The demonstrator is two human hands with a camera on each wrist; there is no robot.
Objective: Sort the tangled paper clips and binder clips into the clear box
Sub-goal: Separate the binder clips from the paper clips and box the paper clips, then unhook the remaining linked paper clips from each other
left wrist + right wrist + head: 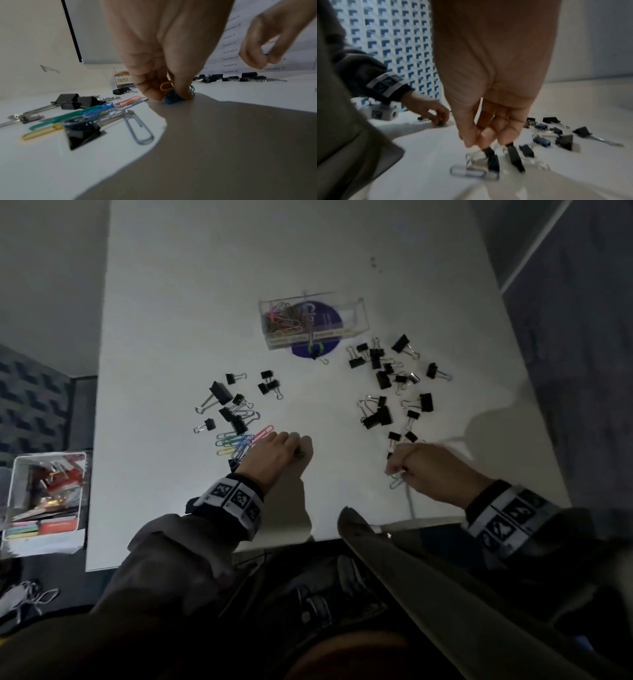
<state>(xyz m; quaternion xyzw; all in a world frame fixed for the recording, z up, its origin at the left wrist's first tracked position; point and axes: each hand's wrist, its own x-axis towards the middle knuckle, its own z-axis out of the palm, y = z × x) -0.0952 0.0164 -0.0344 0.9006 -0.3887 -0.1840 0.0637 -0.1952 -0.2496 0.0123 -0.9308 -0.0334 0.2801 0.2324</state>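
A broad white desk (205,285) fills the scene under dim light, with soft shadows falling on its near right part. To its left a panel patterned with blue angular shapes (30,402) stands over dark floor, where an open white rectangular storage bin (46,494) of mixed supplies sits. A grey wall (582,371) runs along the right side.

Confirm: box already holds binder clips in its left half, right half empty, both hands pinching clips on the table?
Wrong on one point: the box holds coloured paper clips in its left half, not binder clips, per the head view. The rest stands: left hand, right hand.
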